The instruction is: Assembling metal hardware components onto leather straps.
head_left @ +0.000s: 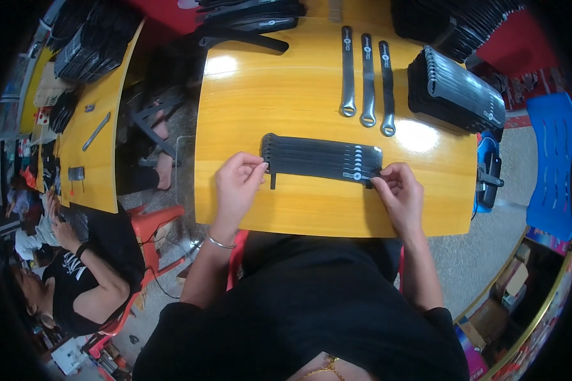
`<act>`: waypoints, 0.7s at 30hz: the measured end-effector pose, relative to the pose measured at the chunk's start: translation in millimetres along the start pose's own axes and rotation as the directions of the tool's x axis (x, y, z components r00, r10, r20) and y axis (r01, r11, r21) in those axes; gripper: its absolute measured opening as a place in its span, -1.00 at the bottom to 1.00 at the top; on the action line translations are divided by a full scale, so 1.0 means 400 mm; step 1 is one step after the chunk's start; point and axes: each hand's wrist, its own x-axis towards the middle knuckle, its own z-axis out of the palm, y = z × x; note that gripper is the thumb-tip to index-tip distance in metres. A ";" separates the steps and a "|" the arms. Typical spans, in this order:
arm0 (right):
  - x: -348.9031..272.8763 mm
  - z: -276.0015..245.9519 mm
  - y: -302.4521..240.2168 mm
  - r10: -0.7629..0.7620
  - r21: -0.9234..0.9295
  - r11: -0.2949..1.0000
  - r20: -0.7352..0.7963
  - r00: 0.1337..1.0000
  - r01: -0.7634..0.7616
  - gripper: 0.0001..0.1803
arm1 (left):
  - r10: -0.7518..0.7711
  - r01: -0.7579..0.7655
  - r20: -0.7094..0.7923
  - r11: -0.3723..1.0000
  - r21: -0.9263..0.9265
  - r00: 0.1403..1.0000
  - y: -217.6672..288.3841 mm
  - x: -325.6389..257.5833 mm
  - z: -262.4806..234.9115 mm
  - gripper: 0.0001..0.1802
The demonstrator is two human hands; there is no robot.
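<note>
A fanned row of black straps (311,155) lies across the yellow table (235,114) in front of me, their pale printed marks lined up towards the right end. At the left end, my left hand (238,181) pinches the edge of the nearest strap between thumb and index finger. My right hand (401,193) grips the other end of that strap with thumb and curled fingers. Short dark tabs stick out below the row near both ends. Beyond it, three loose black straps (367,82) lie side by side, each with an oval ring at its near end.
A thick stack of black straps (461,92) stands at the right rear, with more piles (251,22) along the far edge. A blue plastic chair (550,165) is off to the right. On the left, a co-worker (102,286) sits by another yellow table (105,152).
</note>
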 end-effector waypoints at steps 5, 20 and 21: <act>0.002 0.005 0.003 0.004 -0.011 1.000 -0.016 1.000 -0.004 -0.77 | 0.046 -0.045 -0.031 0.999 0.022 0.998 -0.010 0.003 0.001 -0.90; 0.013 0.008 -0.014 0.022 -0.091 0.996 -0.037 0.999 -0.025 -0.73 | 0.114 -0.110 -0.032 0.989 0.101 0.993 -0.025 0.008 0.003 -0.89; 0.014 0.006 -0.023 0.022 -0.130 0.991 -0.031 0.999 -0.025 -0.73 | 0.115 -0.111 -0.031 0.989 0.101 0.993 -0.024 0.008 0.003 -0.89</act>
